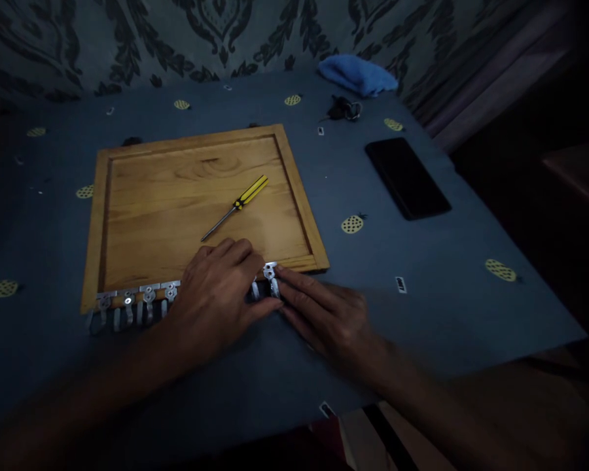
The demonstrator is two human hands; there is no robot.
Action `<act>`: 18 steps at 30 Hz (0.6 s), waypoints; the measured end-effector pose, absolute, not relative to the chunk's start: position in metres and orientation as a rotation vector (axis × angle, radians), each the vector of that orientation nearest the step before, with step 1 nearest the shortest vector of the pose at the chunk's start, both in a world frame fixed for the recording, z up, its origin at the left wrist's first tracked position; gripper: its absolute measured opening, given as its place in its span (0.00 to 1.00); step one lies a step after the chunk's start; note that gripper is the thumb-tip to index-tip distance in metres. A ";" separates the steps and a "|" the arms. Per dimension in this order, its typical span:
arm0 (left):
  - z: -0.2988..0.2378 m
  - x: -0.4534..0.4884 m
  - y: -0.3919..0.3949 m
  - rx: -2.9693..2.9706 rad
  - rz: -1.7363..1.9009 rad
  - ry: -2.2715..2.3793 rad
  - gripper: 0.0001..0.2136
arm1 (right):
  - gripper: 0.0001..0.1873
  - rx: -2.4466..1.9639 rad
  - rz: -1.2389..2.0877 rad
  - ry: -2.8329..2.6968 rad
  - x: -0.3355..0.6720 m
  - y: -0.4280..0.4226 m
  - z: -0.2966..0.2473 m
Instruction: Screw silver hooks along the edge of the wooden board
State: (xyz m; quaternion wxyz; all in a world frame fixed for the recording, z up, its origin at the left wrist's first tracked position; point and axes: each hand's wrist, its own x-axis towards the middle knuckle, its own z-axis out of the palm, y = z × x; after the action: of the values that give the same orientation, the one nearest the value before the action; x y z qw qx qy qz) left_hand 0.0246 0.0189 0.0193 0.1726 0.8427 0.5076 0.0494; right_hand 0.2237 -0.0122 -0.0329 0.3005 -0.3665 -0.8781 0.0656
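Observation:
A framed wooden board point(201, 190) lies on the table, with several small metal hooks point(150, 297) fixed in a row along its near edge. My left hand point(220, 288) bends over that edge, hiding the middle of the row. Its thumb and forefinger close around the metal hook point(269, 271) near the right corner. From the other side, my right hand point(326, 311) pinches the same hook with fingers pressed together. A screwdriver point(243, 199) with a yellow and black handle rests on the board's panel, its tip toward my left hand.
Right of the board, a black phone point(407, 178) lies on the blue pineapple-print tablecloth point(387, 340). Farther back are a small dark object with a ring point(343, 109) and a bunched blue cloth point(357, 75). A patterned curtain or wall covering point(216, 39) rises behind the table.

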 end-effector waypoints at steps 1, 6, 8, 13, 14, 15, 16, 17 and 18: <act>0.020 0.025 0.019 2.386 0.127 1.442 0.15 | 0.11 -0.973 0.166 -2.327 0.224 -0.012 -0.033; 0.022 0.026 0.020 2.376 0.107 1.438 0.14 | 0.11 -0.979 0.175 -2.337 0.222 -0.012 -0.032; 0.022 0.026 0.020 2.375 0.121 1.432 0.14 | 0.11 -0.983 0.172 -2.338 0.222 -0.011 -0.031; 0.021 0.026 0.020 2.368 0.152 1.436 0.13 | 0.10 -0.969 0.108 -2.348 0.223 -0.010 -0.032; 0.021 0.026 0.020 2.368 0.154 1.433 0.13 | 0.10 -0.963 0.098 -2.351 0.223 -0.010 -0.032; 0.021 0.026 0.020 2.365 0.148 1.430 0.13 | 0.10 -0.960 0.090 -2.353 0.223 -0.010 -0.033; 0.022 0.026 0.020 2.360 0.142 1.428 0.13 | 0.09 -0.959 0.082 -2.355 0.222 -0.009 -0.033; 0.022 0.026 0.020 2.354 0.136 1.427 0.13 | 0.10 -0.960 0.075 -2.357 0.222 -0.009 -0.033; 0.022 0.026 0.021 2.350 0.133 1.427 0.13 | 0.10 -0.962 0.069 -2.357 0.222 -0.010 -0.033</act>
State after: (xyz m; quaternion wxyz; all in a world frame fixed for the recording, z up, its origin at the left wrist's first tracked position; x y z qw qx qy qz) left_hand 0.0262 0.0206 0.0225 0.1935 0.8377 0.5086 0.0473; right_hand 0.2223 -0.0095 -0.0329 0.2932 -0.3612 -0.8848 0.0259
